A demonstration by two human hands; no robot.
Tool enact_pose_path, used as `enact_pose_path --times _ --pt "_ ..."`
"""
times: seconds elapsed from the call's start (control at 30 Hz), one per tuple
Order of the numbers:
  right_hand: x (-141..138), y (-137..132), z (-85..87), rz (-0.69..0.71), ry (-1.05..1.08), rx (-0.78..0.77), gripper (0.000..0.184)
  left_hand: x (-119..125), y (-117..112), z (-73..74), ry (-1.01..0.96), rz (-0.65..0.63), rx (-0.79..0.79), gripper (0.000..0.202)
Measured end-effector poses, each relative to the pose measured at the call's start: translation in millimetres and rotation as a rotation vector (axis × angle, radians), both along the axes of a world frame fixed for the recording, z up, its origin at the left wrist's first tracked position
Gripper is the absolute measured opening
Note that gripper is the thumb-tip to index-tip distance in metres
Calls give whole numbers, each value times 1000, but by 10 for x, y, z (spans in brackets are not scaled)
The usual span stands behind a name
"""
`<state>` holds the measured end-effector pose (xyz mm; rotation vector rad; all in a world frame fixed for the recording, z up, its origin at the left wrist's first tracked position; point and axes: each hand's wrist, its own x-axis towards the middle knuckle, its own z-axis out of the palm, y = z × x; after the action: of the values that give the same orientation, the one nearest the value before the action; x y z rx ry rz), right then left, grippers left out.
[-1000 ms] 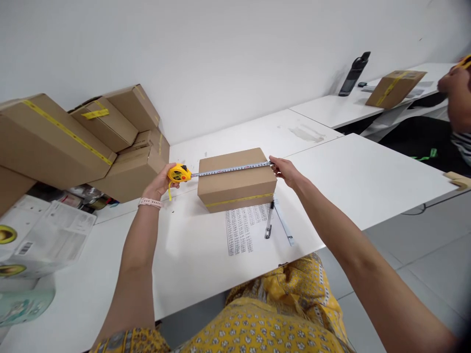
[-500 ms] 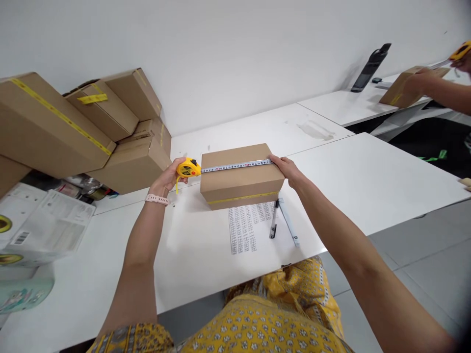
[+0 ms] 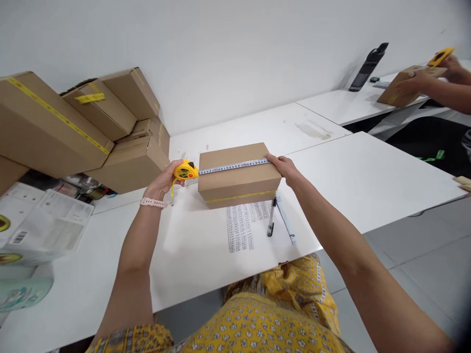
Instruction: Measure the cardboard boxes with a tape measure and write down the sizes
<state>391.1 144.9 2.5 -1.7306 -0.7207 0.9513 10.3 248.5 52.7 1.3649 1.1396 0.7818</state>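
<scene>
A closed cardboard box (image 3: 239,179) with yellow tape along its front lies on the white table in front of me. At its left end, my left hand (image 3: 167,177) is closed around a yellow tape measure (image 3: 186,170). The metal blade (image 3: 231,167) stretches straight across the box's top to the right edge. There my right hand (image 3: 282,166) pinches the blade's end against the box, with fingers at its right side. Partly under the box's front lie a printed sheet (image 3: 241,230) and a black-capped clear pen (image 3: 271,218).
Several taped cardboard boxes (image 3: 121,162) are stacked at the left, above a white carton (image 3: 47,220) and a pale green container (image 3: 25,293). At the far right, another person's hands (image 3: 421,82) hold a box and a yellow tape measure, near a dark bottle (image 3: 369,67).
My hands, the box and the stretched blade hold nearly the same pose; the view shifts slightly. The other person's tape measure has moved left, closer over their box.
</scene>
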Motion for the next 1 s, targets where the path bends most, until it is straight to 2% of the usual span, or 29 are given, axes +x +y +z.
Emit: enact_pose_path --times 0.23,0.37,0.47,0.57,0.63,0.7,0.73,0.8,0.87,0.93,1.0 --pt "2 1 17 1 -29 0 41 -5 26 -62 -3 -20 -21 40" --pt "15 31 -7 12 -179 13 46 18 13 -16 1 2 -16 40" --pt "43 49 -32 -24 -306 35 47 21 -149 126 -10 -23 49 37" --pt "90 28 -11 -16 -304 131 45 -1 -552 192 17 -160 79 47" --pt "108 -4 41 35 -255 256 42 21 -964 69 49 -387 -12 58" --pt "93 -31 111 122 -240 384 39 132 -1438 -201 -59 -614 -212 66" --pt "72 -35 148 177 -259 427 38 228 -1670 -365 -124 -656 -329 71" --pt "9 -11 214 278 -328 465 38 481 -2059 -670 -342 -659 -461 71" --pt "-63 61 265 328 -391 486 37 762 -2286 -842 -547 -525 -449 62" --pt "-127 173 293 305 -422 523 40 1002 -2333 -833 -668 -416 -392 60" --pt "-177 297 290 252 -441 543 46 1158 -2242 -697 -689 -344 -350 59"
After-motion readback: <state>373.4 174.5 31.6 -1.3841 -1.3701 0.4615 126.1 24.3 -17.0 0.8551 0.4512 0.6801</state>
